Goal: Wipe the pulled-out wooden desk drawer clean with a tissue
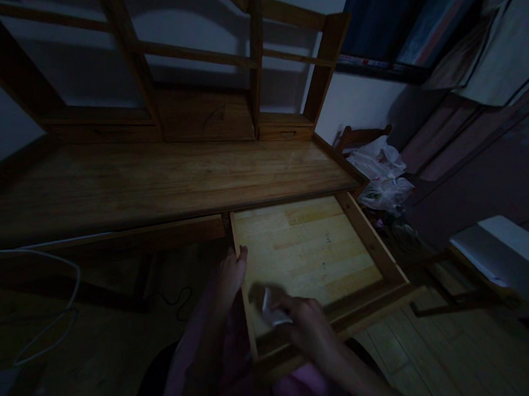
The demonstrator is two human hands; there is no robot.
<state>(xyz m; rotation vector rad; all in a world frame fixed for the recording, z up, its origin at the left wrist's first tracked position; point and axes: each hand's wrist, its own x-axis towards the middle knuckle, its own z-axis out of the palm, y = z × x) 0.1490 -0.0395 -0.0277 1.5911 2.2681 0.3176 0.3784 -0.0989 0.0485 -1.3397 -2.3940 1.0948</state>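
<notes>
A wooden drawer [367, 232] is pulled out from under the desk top [153, 176], and its pale bottom is bare. My left hand [231, 274] rests on the drawer's left side wall, fingers curled over the edge. My right hand [304, 323] is inside the drawer near its front left corner. Its fingers are closed on a small white cloth or tissue [270, 310] pressed against the drawer bottom.
A wooden shelf frame [254, 70] stands at the back of the desk. White plastic bags [379, 174] lie on a chair to the right. A white cable [66, 299] loops over the floor at left. A white box edge [502, 252] is at the right.
</notes>
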